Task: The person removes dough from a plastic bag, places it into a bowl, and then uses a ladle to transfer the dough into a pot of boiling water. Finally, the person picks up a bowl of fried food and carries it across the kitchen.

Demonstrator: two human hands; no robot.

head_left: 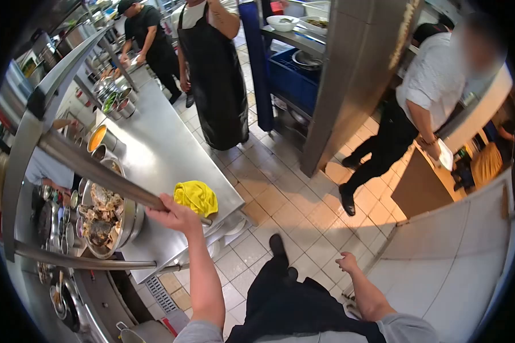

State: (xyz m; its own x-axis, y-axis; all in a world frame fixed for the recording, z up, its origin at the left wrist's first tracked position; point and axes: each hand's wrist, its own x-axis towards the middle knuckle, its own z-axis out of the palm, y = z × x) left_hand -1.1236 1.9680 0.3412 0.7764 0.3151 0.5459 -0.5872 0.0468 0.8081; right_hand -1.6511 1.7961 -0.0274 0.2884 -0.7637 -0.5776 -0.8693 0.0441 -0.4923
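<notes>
My left hand (176, 215) is wrapped round a round metal post (106, 171) of the shelf frame over the steel counter. Just beyond that hand, a bunched yellow cloth (195, 197) lies at the counter's near end. To its left stands a large metal bowl (117, 237) of cooked pieces that look like meat or fish. My right hand (347, 262) hangs over the tiled floor at my side, empty, its fingers loosely bent and partly apart.
The steel counter (163, 146) runs away ahead, bearing a pot of orange sauce (102, 137) and several small containers. A person in a black apron (214, 74) stands beside it. Right of a steel pillar (349, 74), another person (432, 86) holds a white plate (445, 155).
</notes>
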